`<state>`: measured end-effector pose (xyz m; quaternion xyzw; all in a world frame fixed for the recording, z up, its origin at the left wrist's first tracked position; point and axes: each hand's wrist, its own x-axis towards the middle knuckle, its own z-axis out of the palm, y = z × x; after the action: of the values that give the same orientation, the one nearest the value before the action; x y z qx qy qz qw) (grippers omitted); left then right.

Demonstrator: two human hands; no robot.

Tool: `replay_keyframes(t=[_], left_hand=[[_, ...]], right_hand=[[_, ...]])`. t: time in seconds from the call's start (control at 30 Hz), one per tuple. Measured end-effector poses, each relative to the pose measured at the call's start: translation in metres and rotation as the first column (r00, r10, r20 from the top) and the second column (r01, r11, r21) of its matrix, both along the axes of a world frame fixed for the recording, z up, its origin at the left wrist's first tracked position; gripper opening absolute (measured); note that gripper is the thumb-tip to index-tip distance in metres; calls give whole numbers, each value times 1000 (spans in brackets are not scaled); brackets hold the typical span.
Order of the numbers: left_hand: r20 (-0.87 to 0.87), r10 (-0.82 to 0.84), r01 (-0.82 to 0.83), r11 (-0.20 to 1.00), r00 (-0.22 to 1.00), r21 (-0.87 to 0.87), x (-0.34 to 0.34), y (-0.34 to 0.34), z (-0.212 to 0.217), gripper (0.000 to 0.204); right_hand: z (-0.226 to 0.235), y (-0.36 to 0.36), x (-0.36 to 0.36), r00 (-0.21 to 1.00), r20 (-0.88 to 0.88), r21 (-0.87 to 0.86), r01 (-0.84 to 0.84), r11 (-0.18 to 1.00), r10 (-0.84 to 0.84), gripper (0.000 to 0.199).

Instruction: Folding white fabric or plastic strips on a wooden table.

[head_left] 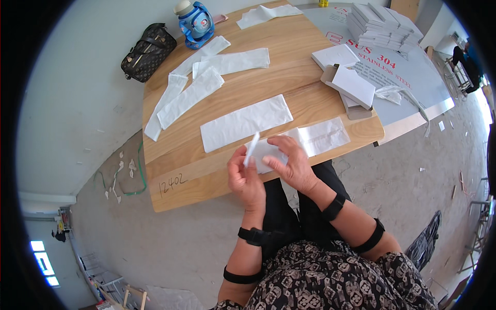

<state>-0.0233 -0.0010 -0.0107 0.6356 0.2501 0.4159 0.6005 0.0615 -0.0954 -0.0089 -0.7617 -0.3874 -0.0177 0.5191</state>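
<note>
My left hand (246, 181) pinches a thin white piece (252, 146) upright between thumb and fingers; it looks like a folded paper or plastic sheet and is a little blurred. Just to its right, my right hand (295, 168) has its fingers spread and bent, with nothing visible in them. Under both hands, along the table's near edge, lies a long white strip (326, 137), creased and partly see-through; my hands hide part of it. Beyond it a second flat white strip (247, 123) lies on the wooden table (194, 178).
Several more white strips (190, 98) overlap at the table's left. A dark patterned bag (150, 51) and a blue bottle (196, 26) stand at the back left. White boxes (354, 87) lie at the right, near stacked white boxes (382, 26) on a grey metal-faced surface (413, 95).
</note>
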Motion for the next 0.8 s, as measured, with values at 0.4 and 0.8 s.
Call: replay_keyframes(t=[0.4,0.8], left_hand=[[-381,96,168,782,920,601,-25,8,-26,61],[-729,142,515,619,669,593,-19,7,-7,80]], right_hand=[[13,-5,31,894,-311,-326,220,919,-324,13],[3,-8,31,899,-195,-487,258,834,-392,12]])
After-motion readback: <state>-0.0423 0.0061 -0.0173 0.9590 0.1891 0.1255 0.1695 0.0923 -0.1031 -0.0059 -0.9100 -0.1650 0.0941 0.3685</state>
